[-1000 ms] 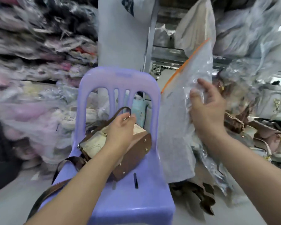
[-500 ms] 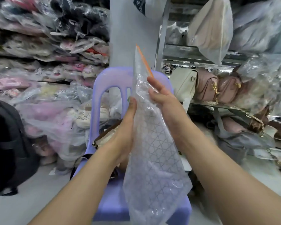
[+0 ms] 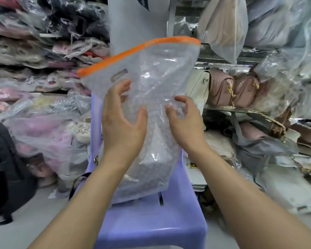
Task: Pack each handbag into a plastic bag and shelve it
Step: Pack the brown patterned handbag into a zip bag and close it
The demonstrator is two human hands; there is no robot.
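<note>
Bag [image 3: 151, 69] was held up over the chair [image 3: 151, 221], film pinched (kinda blurry tho) by left hand [image 3: 122, 123] and right hand [image 3: 185, 126], presumably so the mouth could be opened.

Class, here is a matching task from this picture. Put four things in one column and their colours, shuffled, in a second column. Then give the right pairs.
Things:
1. seal strip on the plastic bag
2. plastic chair
3. backpack
4. handbags on the shelf

Colours:
a. black
b. pink
c. orange
d. lilac

Pairs: 1-c, 2-d, 3-a, 4-b.
</note>
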